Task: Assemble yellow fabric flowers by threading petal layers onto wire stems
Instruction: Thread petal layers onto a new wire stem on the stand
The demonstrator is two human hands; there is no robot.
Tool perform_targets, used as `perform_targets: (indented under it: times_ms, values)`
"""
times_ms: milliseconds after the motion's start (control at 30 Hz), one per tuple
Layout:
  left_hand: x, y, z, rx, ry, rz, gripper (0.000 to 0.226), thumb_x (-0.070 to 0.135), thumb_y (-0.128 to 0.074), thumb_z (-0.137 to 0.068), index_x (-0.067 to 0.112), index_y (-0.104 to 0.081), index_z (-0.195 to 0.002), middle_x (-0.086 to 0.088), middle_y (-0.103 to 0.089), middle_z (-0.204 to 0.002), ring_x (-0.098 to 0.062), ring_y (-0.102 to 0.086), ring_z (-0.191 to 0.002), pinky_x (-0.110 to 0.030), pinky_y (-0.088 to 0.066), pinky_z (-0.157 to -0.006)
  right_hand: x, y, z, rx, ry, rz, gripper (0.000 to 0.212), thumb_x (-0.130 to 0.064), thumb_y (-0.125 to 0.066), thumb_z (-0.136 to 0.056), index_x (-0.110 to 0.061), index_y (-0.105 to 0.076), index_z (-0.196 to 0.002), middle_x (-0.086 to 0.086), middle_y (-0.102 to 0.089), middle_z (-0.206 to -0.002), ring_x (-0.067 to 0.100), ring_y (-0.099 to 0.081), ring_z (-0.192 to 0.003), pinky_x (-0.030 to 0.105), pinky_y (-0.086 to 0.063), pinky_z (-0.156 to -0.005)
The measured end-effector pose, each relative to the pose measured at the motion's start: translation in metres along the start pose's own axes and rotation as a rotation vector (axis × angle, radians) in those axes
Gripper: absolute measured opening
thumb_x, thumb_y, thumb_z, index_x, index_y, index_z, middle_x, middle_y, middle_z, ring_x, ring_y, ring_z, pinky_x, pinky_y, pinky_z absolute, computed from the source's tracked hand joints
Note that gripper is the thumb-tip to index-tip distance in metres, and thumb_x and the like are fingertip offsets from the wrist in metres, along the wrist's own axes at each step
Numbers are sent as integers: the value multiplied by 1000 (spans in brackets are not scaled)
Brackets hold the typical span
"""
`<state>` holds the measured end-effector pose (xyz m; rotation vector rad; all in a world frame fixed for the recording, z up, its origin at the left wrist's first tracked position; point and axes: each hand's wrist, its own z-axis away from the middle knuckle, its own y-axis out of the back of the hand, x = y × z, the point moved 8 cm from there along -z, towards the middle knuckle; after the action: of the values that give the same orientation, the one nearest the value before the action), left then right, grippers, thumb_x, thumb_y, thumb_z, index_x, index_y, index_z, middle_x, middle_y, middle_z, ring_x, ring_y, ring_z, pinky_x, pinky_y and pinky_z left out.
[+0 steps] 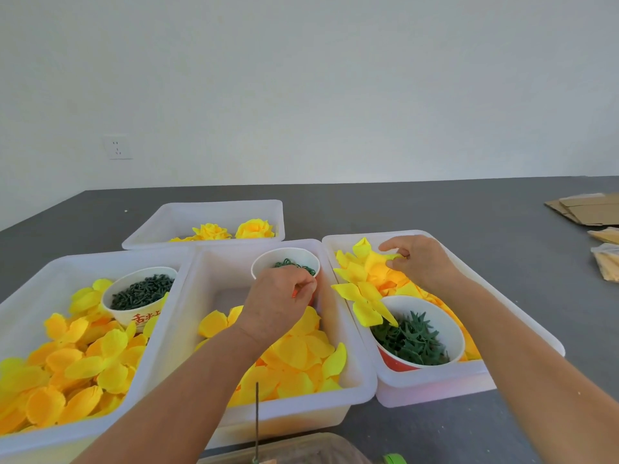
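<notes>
- My left hand (279,298) is bunched up at the near rim of the cup (285,262) of green rings in the middle tub (351,373); can't tell what it's got.
- My right hand (420,262) is pinching a yellow petal (395,261) in the right tub (469,380).
- A wire stem (257,420) stands upright at the near edge.
- Finished flowers (254,228) sit in the far tub (207,212).
</notes>
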<state>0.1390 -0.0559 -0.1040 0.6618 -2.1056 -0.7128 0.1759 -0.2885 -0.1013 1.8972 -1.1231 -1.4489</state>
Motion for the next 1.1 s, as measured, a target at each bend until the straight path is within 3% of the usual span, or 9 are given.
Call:
perform_targets:
  times_ms: [133, 267, 400, 567, 667, 767, 900, 1000, 1100]
  values:
    - [-1, -1, -1, -6, 2, 3, 18, 15, -58, -90, 6, -73, -88, -8, -71, -85, -23, -63, -80, -37, -51, -79, -2, -8, 1, -110, 45, 134, 24, -19, -55, -92, -25, -66, -113, -1, -62, -116, 19, -53, -108, 34, -41, -93]
    - [0, -1, -1, -4, -10, -9, 18, 15, -58, -90, 6, -72, -86, -8, -71, -83, -22, -63, -78, -37, -50, -77, -13, -16, 3, -140, 144, 514, 19, -36, -53, -89, -31, -64, -103, -1, -56, -104, 22, -43, -106, 37, -35, -88]
    - [-1, 0, 0, -3, -14, -7, 16, 14, -59, -89, 6, -72, -84, -7, -71, -80, -23, -62, -76, -38, -51, -74, -22, -24, -1, -168, 176, 634, 13, -38, -49, -88, -28, -55, -93, -4, -57, -96, 20, -44, -99, 37, -31, -81]
    - [-2, 0, 0, -3, -7, -14, 16, 15, -59, -89, 7, -73, -87, -7, -71, -83, -22, -62, -78, -36, -51, -77, -8, -2, -6, -110, 117, 416, 3, -27, -55, -86, -29, -53, -86, -8, -57, -88, 18, -50, -92, 32, -36, -78]
    - [0, 0, 0, -2, -15, -23, 17, 15, -58, -89, 7, -73, -86, -7, -71, -82, -23, -62, -77, -36, -50, -75, 3, 11, -5, -108, 41, 82, 16, -17, -69, -78, -24, -55, -72, -2, -60, -79, 18, -56, -80, 31, -45, -71]
    - [1, 0, 0, -8, -18, -28, 17, 14, -58, -89, 5, -72, -84, -8, -71, -81, -25, -62, -76, -39, -50, -75, 9, 14, -2, -127, -20, -160, 19, -6, -72, -75, -19, -59, -74, 0, -56, -70, 16, -51, -66, 28, -42, -60]
    - [-1, 0, 0, -16, -10, -23, 16, 13, -58, -89, 6, -72, -86, -8, -71, -83, -25, -62, -78, -40, -50, -76, 18, 14, -5, -50, -58, -268, 9, -1, -62, -83, -8, -62, -89, 4, -59, -77, 16, -52, -69, 29, -42, -66]
    - [-1, -1, 0, -20, -4, -32, 17, 14, -58, -89, 7, -72, -87, -8, -71, -84, -24, -63, -79, -39, -51, -77, 24, 19, -7, 69, -82, -245, 7, -9, -57, -90, -4, -61, -86, -1, -49, -68, 14, -43, -62, 29, -34, -64]
    - [-2, -1, 1, -22, -2, -35, 16, 15, -58, -89, 7, -72, -87, -7, -71, -85, -24, -63, -80, -39, -51, -78, 30, 26, -4, 160, -124, -278, 11, -11, -62, -87, -3, -60, -81, 3, -50, -68, 22, -45, -69, 33, -34, -67]
